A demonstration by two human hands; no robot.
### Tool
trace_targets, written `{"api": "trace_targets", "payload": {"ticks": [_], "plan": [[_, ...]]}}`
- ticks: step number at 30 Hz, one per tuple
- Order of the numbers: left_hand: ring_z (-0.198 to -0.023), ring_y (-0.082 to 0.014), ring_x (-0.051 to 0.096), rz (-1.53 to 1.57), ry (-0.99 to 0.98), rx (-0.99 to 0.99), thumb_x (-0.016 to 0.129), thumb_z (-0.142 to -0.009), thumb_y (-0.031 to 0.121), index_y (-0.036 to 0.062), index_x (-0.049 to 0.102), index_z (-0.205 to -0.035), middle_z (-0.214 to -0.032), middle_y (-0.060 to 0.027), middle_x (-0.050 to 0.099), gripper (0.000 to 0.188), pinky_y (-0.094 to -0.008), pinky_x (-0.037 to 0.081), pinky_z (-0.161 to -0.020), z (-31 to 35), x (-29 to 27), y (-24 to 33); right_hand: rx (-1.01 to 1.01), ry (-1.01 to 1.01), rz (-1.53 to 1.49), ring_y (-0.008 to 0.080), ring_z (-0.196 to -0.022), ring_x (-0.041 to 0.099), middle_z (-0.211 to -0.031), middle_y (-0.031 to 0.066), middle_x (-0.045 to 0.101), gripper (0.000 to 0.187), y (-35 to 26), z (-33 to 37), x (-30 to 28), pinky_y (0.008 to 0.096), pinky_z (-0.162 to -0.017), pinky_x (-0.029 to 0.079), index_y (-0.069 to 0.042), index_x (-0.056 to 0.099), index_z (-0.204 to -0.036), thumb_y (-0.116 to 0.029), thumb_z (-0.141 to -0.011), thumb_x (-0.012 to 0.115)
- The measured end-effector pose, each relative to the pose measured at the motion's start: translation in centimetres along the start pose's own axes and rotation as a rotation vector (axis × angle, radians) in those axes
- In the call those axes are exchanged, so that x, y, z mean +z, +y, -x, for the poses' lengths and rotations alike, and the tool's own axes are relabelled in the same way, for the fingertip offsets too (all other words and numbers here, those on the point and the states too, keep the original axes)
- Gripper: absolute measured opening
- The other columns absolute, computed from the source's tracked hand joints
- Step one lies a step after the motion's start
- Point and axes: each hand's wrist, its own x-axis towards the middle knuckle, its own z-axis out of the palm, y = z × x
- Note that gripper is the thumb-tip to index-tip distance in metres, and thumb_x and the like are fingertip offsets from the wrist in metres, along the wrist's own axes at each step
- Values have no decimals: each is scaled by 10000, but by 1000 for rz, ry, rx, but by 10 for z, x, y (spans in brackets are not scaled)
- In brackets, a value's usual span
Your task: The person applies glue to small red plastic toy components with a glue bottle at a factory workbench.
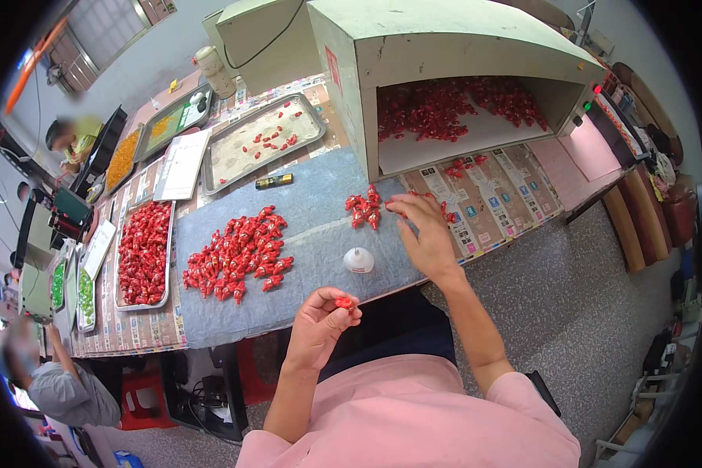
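Between the thumb and fingertips of my left hand (317,326), a small red figurine (345,303) is pinched above the near edge of the table. My right hand (427,238) reaches over the blue cloth (320,269), its fingers stretched and thumb apart, fingertips at a loose group of red figurines (363,210). Whether a fingertip touches one, I cannot tell. A small white squeeze bottle (358,260) stands on the cloth between my hands. Left of it, a larger spread of red figurines (238,253) with pale markings lies on the cloth.
A tray heaped with red pieces (143,253) sits at the left, a metal tray (234,168) with scattered red pieces behind. A pale metal booth (370,117) holds more red pieces. A black-and-gold cylinder (274,181) lies by the cloth's edge. A co-worker (62,382) sits at the left.
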Motion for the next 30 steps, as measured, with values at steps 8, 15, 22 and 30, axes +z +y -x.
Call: {"api": "trace_targets", "payload": {"ticks": [8, 15, 22, 30], "plan": [[-910, -213, 679, 10, 5, -10, 681, -890, 29, 45, 588, -1078, -1060, -126, 670, 210, -329, 564, -829, 2, -1, -3, -95, -130, 284, 312, -991, 569, -1036, 77, 674, 187, 29, -23, 21, 408, -878, 458, -29, 703, -998, -26, -830, 620], [-921, -215, 679, 8, 19, -22, 666, -898, 19, 31, 610, -1113, -1059, -126, 677, 222, -327, 565, -835, 4, -3, -3, -170, -119, 327, 304, -949, 565, -939, 77, 623, 194, 25, -23, 20, 418, -831, 450, -46, 702, -1000, -21, -825, 623], [-950, -219, 674, 10, 4, -22, 677, -886, 11, 26, 612, -1080, -1080, -131, 669, 205, -337, 566, -860, 2, -1, -6, -192, -98, 212, 308, -920, 574, -952, 105, 604, 192, 25, -24, 11, 409, -813, 454, -32, 685, -996, 3, -815, 634], [-993, -201, 664, -38, 30, 48, 690, -851, -53, 32, 618, -1039, -1082, -110, 667, 219, -327, 558, -899, 0, 6, -7, 94, -46, -243, 197, -899, 614, -967, 91, 593, 122, -9, 11, -7, 312, -783, 484, -4, 662, -985, 14, -891, 587]]}}
